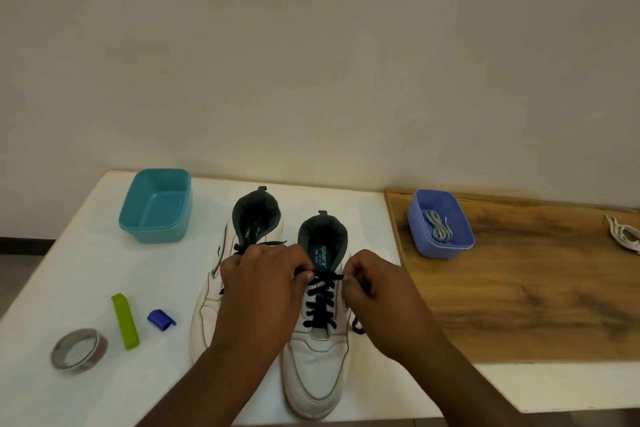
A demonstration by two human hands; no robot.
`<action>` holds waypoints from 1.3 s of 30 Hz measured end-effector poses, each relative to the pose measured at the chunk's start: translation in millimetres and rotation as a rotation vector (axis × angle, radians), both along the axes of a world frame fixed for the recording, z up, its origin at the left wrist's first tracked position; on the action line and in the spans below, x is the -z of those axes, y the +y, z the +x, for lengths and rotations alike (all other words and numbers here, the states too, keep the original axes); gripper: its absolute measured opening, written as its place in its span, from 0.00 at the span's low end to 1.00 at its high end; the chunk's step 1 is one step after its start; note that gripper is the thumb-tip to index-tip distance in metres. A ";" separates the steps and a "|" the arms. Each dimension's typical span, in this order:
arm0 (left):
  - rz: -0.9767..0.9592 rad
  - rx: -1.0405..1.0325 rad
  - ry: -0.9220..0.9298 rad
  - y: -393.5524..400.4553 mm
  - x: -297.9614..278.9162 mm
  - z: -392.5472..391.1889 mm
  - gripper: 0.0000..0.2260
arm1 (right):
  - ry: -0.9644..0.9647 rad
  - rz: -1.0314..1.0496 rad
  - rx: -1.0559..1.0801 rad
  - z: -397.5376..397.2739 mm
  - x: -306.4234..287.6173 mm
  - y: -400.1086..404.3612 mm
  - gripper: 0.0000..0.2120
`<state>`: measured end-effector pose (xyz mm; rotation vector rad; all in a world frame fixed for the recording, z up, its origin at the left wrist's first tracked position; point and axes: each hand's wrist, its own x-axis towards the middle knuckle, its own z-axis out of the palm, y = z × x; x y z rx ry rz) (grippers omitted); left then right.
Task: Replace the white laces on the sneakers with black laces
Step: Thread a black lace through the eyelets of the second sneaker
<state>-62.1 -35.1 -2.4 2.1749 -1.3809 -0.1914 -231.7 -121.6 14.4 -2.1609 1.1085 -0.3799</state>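
Head cam view: two white sneakers sit side by side on the white tabletop (86,263), toes toward the person. The right sneaker (320,357) is laced with a black lace (320,302) through all the visible eyelets. The left hand (263,291) has its fingers curled, pinching the lace at the top left eyelet, and the right hand (374,291) pinches the other end at the top right, so the top stretch of lace runs straight between them. A loose bit of dark lace curls on the tabletop just beside that shoe's right side. The left sneaker (221,288) is partly hidden behind the left hand, but black lace shows near its collar too.

Off to the right there's a wooden board (519,305) with a purple-blue tub (465,236) on it holding a bundled light-coloured lace (438,227); another white lace (623,236) lies at the board's far right edge. On the left: a teal tub (131,215), a green clip (125,321), a small blue clip (161,319) and a roll of tape (79,350).
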 end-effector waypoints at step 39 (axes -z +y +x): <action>-0.106 -0.183 1.284 -1.7 -16.6 -12.8 0.14 | -0.415 0.339 0.351 14.5 16.7 3.3 0.09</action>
